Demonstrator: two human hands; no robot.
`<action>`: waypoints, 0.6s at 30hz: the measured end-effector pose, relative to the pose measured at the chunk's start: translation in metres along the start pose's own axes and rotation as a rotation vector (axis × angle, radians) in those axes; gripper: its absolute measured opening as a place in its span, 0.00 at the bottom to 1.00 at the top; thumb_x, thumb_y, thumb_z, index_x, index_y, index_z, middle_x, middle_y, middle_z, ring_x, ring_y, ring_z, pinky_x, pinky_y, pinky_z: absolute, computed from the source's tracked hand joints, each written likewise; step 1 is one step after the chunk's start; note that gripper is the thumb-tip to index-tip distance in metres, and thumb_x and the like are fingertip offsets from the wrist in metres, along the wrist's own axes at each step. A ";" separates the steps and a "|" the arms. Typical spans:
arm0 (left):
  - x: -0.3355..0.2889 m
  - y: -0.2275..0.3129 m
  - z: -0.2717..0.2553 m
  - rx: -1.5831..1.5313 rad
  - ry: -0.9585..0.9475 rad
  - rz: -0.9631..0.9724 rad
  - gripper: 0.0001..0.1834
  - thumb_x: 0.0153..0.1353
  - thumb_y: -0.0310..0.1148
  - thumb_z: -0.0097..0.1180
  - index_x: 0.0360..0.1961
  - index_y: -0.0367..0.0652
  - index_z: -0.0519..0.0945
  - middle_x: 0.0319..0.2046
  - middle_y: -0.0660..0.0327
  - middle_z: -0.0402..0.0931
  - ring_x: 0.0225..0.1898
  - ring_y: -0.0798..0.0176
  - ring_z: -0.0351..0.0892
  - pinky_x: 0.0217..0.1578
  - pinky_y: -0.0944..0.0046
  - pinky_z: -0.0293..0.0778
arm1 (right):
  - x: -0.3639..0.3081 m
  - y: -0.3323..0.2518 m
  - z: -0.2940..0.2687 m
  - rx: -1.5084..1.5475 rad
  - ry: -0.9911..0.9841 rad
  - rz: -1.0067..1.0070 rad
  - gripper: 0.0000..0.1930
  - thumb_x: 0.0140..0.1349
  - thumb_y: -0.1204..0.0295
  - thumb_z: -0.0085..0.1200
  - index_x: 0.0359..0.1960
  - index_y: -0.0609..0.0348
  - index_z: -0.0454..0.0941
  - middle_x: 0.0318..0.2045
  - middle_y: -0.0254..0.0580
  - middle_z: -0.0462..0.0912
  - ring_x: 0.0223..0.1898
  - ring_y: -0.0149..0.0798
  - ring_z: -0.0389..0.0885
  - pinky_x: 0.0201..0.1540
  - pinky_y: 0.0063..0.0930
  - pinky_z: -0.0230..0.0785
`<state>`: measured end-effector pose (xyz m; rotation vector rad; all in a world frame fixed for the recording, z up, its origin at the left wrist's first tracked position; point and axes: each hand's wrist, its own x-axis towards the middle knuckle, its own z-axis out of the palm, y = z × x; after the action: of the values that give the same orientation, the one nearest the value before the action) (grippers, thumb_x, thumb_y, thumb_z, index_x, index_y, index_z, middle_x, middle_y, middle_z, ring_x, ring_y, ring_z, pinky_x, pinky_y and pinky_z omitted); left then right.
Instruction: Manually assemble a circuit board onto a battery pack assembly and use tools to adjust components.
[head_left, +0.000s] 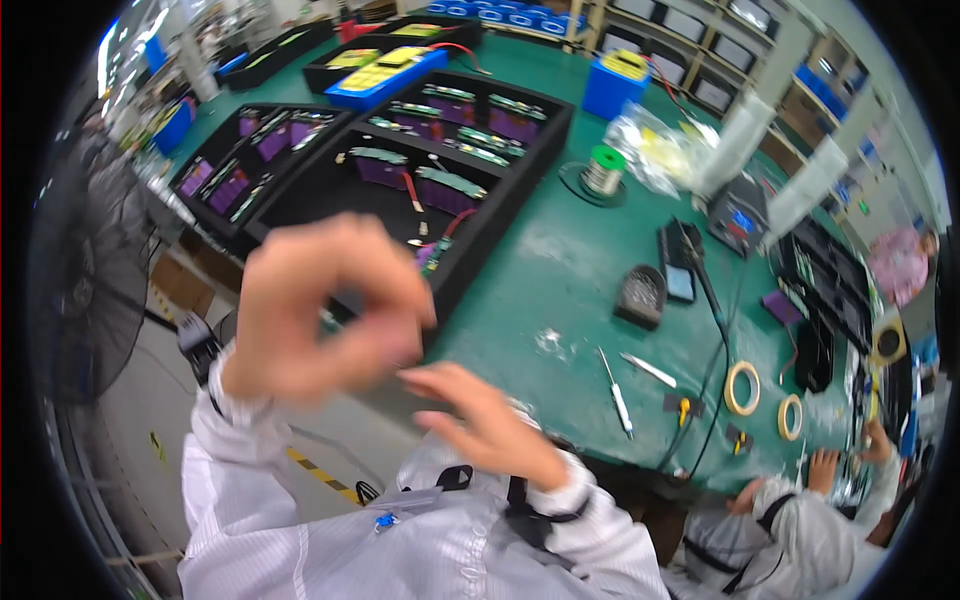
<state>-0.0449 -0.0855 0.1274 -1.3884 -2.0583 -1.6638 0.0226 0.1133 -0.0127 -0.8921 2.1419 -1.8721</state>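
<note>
My left hand (320,310) is raised close before me, blurred, its fingers curled round toward the thumb; whether they pinch anything I cannot tell. My right hand (490,420) sits just below and right of it, fingers loosely spread, holding nothing. Both hover off the near edge of the green counter (560,260), over open floor. Just beyond my left fingers lies the black foam tray (500,200) of purple battery packs (445,190); bare counter opens right of my fingers toward a screwdriver (618,392).
</note>
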 end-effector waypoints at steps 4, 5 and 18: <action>0.006 -0.063 -0.071 0.437 0.049 -0.403 0.13 0.59 0.30 0.67 0.42 0.35 0.81 0.33 0.62 0.81 0.33 0.67 0.80 0.36 0.66 0.76 | -0.056 -0.026 -0.085 -0.293 0.167 0.323 0.12 0.67 0.74 0.59 0.51 0.62 0.83 0.38 0.40 0.85 0.41 0.32 0.84 0.47 0.28 0.76; 0.003 -0.081 -0.080 0.454 -0.093 -0.548 0.20 0.57 0.37 0.71 0.45 0.36 0.80 0.37 0.61 0.82 0.36 0.62 0.82 0.41 0.65 0.78 | -0.073 -0.024 -0.101 -0.320 0.263 0.363 0.11 0.65 0.74 0.60 0.48 0.62 0.83 0.36 0.41 0.85 0.38 0.34 0.84 0.44 0.27 0.76; 0.022 -0.218 -0.071 0.053 -0.970 -0.664 0.53 0.46 0.25 0.72 0.74 0.39 0.58 0.71 0.49 0.63 0.72 0.52 0.63 0.69 0.53 0.63 | -0.111 0.042 -0.110 -0.894 0.518 0.714 0.13 0.53 0.72 0.70 0.34 0.59 0.77 0.25 0.42 0.80 0.25 0.45 0.80 0.30 0.39 0.70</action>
<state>-0.2434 -0.1228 0.0167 -1.8524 -3.3537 -1.1253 0.0453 0.2666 -0.0589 0.3707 3.0648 -0.8058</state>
